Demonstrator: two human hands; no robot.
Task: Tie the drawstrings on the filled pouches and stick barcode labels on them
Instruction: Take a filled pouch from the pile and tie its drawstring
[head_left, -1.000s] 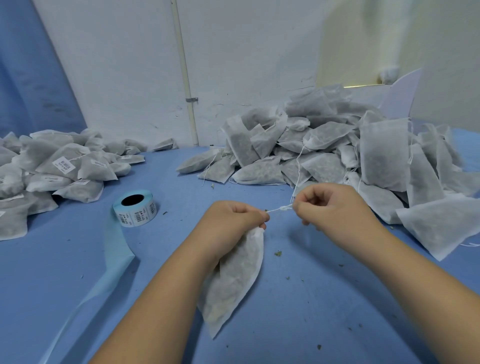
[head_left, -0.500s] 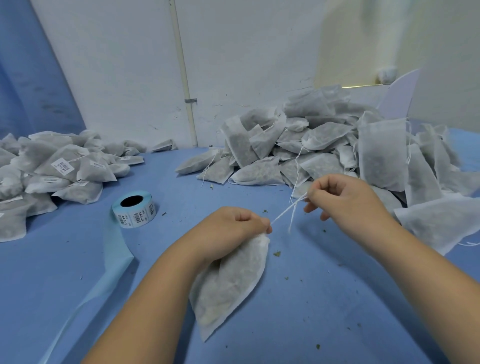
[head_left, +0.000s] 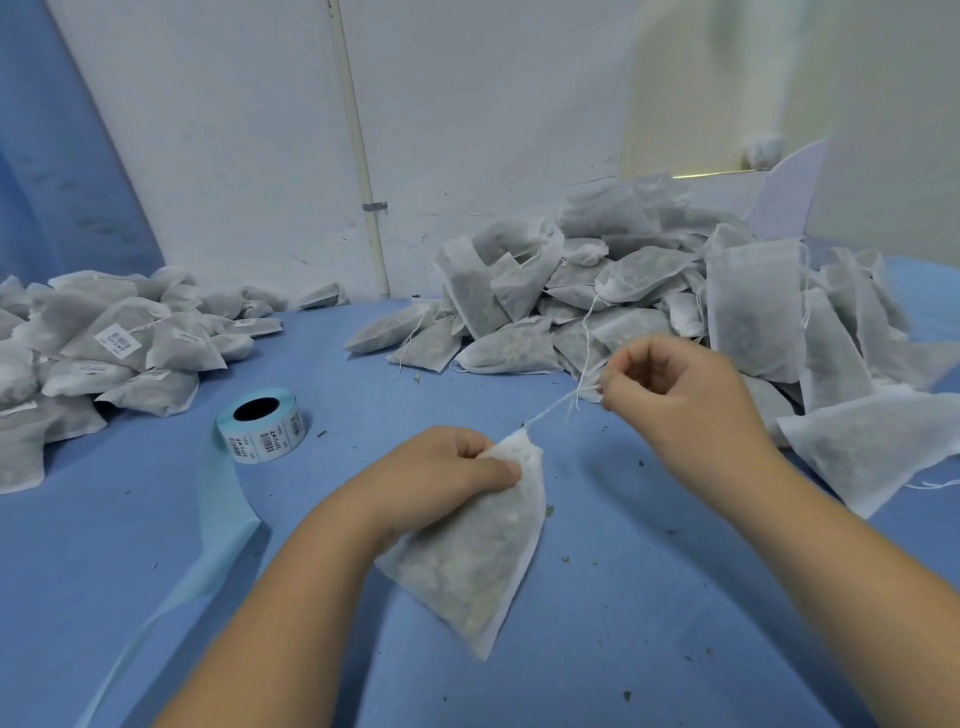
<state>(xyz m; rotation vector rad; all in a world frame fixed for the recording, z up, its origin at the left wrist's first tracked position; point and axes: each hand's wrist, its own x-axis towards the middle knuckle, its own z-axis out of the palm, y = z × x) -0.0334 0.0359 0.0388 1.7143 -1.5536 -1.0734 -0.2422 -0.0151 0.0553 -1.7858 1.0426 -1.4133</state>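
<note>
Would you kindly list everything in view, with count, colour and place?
held pouch: one, white, filled, centre
drawstring: one, white, running from the pouch neck
right pouch pile: many, white, far right, no labels visible
left pouch pile: many, white, far left, labels visible
barcode label roll: one, pale blue, left of centre
backing strip: one, pale blue, trailing from roll
table: one, blue
left hand: grips pouch neck
right hand: pinches drawstring

The right hand has drawn the drawstring up-right — pouch neck seemingly cinched tighter.
</note>
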